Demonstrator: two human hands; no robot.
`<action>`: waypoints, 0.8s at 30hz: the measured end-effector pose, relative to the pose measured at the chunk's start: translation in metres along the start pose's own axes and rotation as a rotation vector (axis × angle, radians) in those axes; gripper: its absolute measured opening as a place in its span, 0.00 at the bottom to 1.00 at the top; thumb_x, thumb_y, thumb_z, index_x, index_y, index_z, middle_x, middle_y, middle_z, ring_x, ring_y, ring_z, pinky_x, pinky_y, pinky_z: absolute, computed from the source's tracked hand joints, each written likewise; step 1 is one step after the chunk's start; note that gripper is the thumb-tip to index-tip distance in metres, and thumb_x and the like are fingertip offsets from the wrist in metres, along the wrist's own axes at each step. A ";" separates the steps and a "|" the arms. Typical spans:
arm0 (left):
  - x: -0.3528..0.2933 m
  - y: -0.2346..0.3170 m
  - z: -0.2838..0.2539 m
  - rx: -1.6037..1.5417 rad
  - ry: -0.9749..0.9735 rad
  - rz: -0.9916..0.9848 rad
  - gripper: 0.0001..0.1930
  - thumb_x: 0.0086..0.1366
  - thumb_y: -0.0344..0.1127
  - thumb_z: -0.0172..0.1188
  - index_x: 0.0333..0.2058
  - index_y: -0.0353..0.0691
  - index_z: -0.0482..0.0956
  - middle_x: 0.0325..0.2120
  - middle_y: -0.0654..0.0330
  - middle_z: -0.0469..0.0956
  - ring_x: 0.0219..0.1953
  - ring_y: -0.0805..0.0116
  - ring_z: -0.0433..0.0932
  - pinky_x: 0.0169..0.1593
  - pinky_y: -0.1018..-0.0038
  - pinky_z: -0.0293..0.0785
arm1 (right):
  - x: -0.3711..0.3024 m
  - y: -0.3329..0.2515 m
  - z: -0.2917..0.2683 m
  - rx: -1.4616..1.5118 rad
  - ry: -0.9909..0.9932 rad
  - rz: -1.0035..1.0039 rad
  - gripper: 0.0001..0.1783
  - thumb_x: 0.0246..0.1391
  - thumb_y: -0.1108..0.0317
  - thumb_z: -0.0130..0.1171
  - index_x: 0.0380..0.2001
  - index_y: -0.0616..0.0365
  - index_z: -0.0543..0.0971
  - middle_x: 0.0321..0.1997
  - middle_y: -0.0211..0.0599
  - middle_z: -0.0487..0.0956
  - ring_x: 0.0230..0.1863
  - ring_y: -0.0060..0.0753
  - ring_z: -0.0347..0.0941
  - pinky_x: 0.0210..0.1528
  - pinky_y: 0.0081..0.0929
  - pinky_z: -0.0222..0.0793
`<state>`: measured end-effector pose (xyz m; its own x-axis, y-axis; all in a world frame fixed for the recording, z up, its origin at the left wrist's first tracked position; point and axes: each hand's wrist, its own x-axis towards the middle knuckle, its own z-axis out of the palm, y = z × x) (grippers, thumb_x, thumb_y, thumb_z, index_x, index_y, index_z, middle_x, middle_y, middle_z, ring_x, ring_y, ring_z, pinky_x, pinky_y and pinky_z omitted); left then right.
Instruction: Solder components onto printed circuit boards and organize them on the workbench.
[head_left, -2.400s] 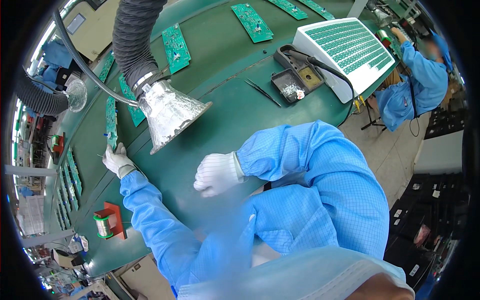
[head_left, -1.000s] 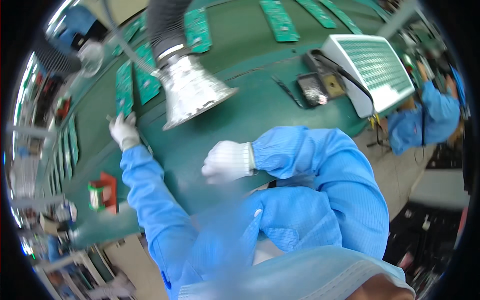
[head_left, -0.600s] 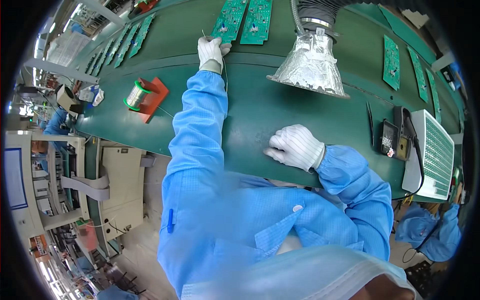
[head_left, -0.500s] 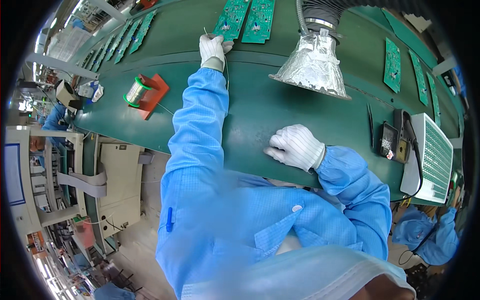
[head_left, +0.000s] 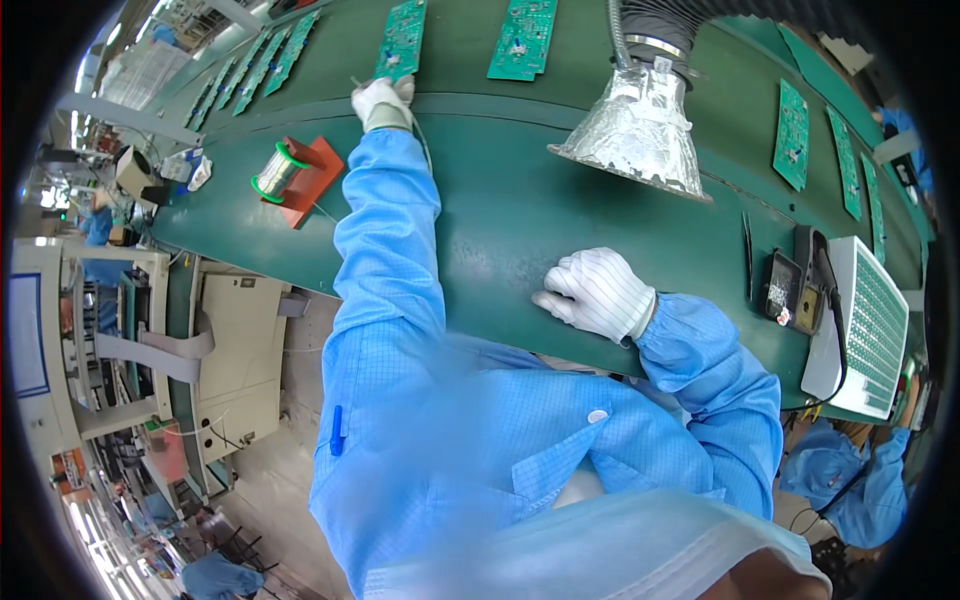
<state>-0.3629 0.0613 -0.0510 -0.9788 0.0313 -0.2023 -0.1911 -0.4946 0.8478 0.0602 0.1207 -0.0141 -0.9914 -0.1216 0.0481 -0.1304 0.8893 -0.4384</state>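
My left hand (head_left: pixel 384 100), in a white glove, reaches to the far side of the bench. Its fingers are closed on the near end of a green circuit board (head_left: pixel 402 40). A thin pale wire also passes through that hand, its tip poking out at the left and its tail trailing along the sleeve. Farther right lies a second circuit board (head_left: pixel 522 40), apart from the held one. My right hand (head_left: pixel 597 293), gloved in striped white, rests near the front edge of the green bench (head_left: pixel 500 220). Its fingers are curled, and nothing shows in them.
A wire spool (head_left: pixel 278 172) on a red stand sits left. A foil-covered extraction hood (head_left: pixel 635 130) hangs over the bench. At right are tweezers (head_left: pixel 747 255), a black tray (head_left: pixel 780 285) and a white slotted box (head_left: pixel 868 325). More circuit boards (head_left: pixel 791 135) lie along both far sides.
My left hand has moved left, taking the circuit board with it, so the gap to the second board is wider. My right hand stays in its place on the bench.
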 end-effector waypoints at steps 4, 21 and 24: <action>-0.003 -0.005 -0.011 -0.062 0.053 0.286 0.20 0.64 0.23 0.56 0.53 0.33 0.62 0.46 0.47 0.73 0.39 0.51 0.81 0.40 0.65 0.82 | 0.001 -0.001 0.002 0.012 0.047 -0.043 0.19 0.55 0.53 0.63 0.19 0.55 0.77 0.20 0.39 0.75 0.26 0.43 0.75 0.31 0.39 0.71; -0.110 -0.054 0.088 1.804 -0.249 0.920 0.41 0.53 0.73 0.61 0.50 0.40 0.78 0.49 0.46 0.81 0.59 0.50 0.74 0.65 0.36 0.51 | 0.001 0.002 0.005 0.014 0.100 -0.051 0.21 0.57 0.51 0.59 0.19 0.56 0.77 0.20 0.43 0.78 0.26 0.49 0.78 0.31 0.44 0.73; -0.103 -0.051 0.096 1.843 -0.281 0.774 0.41 0.53 0.72 0.61 0.51 0.40 0.76 0.49 0.46 0.81 0.56 0.48 0.77 0.67 0.34 0.46 | 0.001 0.003 0.007 -0.013 0.103 -0.057 0.20 0.56 0.51 0.61 0.19 0.55 0.76 0.20 0.40 0.76 0.25 0.46 0.77 0.30 0.42 0.72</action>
<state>-0.2591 0.1668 -0.0264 -0.8227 0.4875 0.2924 0.5391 0.8323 0.1294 0.0589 0.1201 -0.0221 -0.9780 -0.1271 0.1652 -0.1864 0.8878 -0.4208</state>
